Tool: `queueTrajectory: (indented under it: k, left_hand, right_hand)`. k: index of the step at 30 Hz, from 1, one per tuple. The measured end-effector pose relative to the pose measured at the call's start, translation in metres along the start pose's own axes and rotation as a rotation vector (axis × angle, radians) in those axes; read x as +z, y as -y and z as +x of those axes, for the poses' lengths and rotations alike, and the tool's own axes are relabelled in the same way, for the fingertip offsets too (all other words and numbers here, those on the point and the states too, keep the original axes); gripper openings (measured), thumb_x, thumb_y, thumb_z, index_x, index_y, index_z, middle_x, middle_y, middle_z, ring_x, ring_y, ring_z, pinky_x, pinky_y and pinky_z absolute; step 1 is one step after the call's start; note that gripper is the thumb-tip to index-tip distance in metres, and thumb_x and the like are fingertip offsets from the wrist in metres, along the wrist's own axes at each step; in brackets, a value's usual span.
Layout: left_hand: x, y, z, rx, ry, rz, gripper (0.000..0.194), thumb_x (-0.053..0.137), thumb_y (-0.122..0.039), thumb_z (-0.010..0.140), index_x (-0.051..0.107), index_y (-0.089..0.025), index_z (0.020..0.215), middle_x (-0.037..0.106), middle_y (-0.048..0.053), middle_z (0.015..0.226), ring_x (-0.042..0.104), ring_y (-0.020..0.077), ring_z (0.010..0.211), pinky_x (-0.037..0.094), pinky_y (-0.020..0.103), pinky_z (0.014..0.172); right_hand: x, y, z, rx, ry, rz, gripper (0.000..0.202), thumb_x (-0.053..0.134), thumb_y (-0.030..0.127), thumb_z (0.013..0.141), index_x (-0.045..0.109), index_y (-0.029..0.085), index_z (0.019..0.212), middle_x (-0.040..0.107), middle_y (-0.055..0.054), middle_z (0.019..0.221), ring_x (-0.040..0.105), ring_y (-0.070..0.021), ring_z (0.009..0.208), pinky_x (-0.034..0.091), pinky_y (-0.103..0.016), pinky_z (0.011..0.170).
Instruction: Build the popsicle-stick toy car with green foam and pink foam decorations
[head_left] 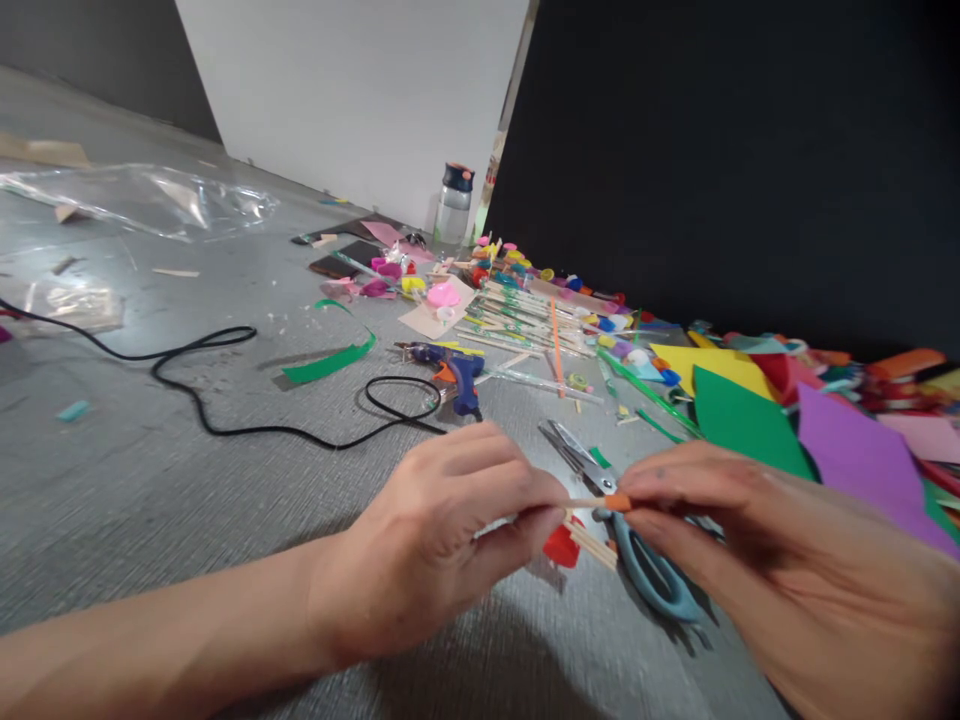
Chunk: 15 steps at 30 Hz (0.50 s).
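- Using the scissors (604, 480) as the landmark, flat on the grey surface (225, 520) with blades slightly apart.
- Looking at a thin wooden stick (586, 504) here, held up roughly level between two hands, right in front of the scissors' pivot in this view.
- Probably weighs next to nothing, tbh.
- Likely stiff lengthwise but snappable, so go easy on sideways bending.
- Looks like bare wood, so probably not slippery, just too skinny for anything but a fingertip pinch.
- At the right end, an orange piece (618, 502), maybe softer than the wood. Can't tell if wrapped, glued or just pressed on. Might crush or twist loose if squeezed hard.
- Best to pinch the bare wood firmly and steady the orange end lightly, imo.
- Left hand (465, 505): left of the scissors, thumb and forefinger pinched on the bare end of the stick.
- Right hand (772, 535): mostly right of the scissors, narrow pinch on the orange end.
- So basically no gap to either hand, with only a short bare stretch showing between fingertips.
- Just left of the scissors' handles, some short pale sticks (592, 545) and a red piece (561, 545). Can't tell whether loose or joined.
- Beyond the scissors and off to the left, a glue gun (466, 375).
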<state>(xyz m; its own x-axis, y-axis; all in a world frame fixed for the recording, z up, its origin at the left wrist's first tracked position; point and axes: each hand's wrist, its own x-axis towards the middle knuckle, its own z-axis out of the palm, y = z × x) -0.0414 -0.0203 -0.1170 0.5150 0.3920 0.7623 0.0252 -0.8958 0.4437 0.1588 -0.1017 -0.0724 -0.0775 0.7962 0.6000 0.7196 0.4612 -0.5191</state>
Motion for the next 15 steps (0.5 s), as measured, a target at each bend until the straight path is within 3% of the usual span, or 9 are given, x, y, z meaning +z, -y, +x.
queueTrajectory:
  k: [9, 15]
  left_hand:
    - [0.0001, 0.0011, -0.0009, -0.008, 0.041, -0.059, 0.011, 0.06, -0.011, 0.095, 0.07, -0.008, 0.094, 0.067, 0.006, 0.077, 0.055, 0.0127, 0.074, 0.046, 0.025, 0.07]
    - [-0.0006, 0.0014, -0.0009, 0.009, 0.056, -0.057, 0.009, 0.06, -0.01, 0.094, 0.069, -0.008, 0.095, 0.066, 0.005, 0.079, 0.053, 0.0121, 0.074, 0.045, 0.025, 0.07]
  right_hand:
    - [0.0037, 0.0005, 0.0023, -0.006, 0.035, 0.019, 0.014, 0.068, 0.016, 0.093, 0.068, 0.028, 0.086, 0.068, 0.002, 0.08, 0.066, -0.0194, 0.07, 0.053, -0.031, 0.061]
    - [0.0024, 0.0, 0.0021, -0.041, 0.081, 0.012, 0.018, 0.065, 0.01, 0.093, 0.066, 0.028, 0.088, 0.067, 0.004, 0.083, 0.066, -0.0167, 0.073, 0.052, -0.029, 0.066]
